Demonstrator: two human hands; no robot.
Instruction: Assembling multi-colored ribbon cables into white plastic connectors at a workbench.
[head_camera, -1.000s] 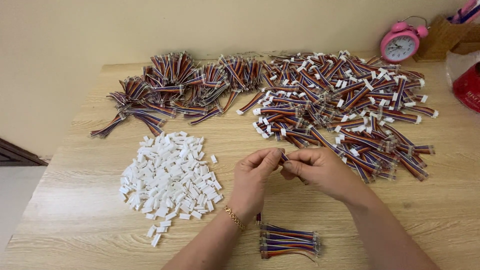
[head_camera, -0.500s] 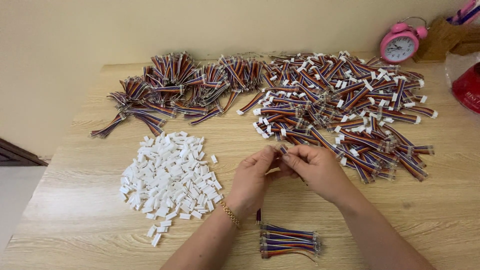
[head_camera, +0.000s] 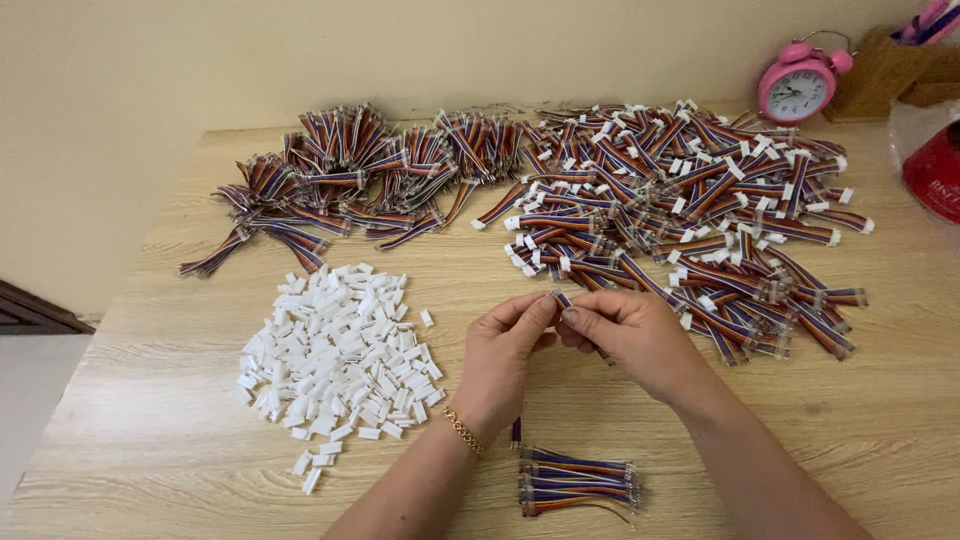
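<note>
Both hands meet over the middle of a light wooden table (head_camera: 150, 440): the left hand (head_camera: 505, 355) and the right hand (head_camera: 630, 335) are brought together, thumb and forefinger of each pinched on a short ribbon cable (head_camera: 562, 299), of which only the striped end shows between the fingertips; whether a white housing sits in the left pinch cannot be told. The step in hand appears to be the fitting of a plastic end piece onto the cable's bare end. To the left lies a heap of small white plastic housings (head_camera: 335, 360), near the left wrist but apart from it. Just below the hands, close to the table's near edge, rests a small neat stack of cables (head_camera: 578, 480). Beyond the hands, a large pile of cables with white ends (head_camera: 690, 210) spreads to the right, and a pile of bundled cables (head_camera: 340, 180) lies to the left along the wall. A pink alarm clock (head_camera: 798, 88) stands at the far right corner. The next move would likely call for square alignment of pins and housing and a firm, straight push between the pinched fingertips.
</note>
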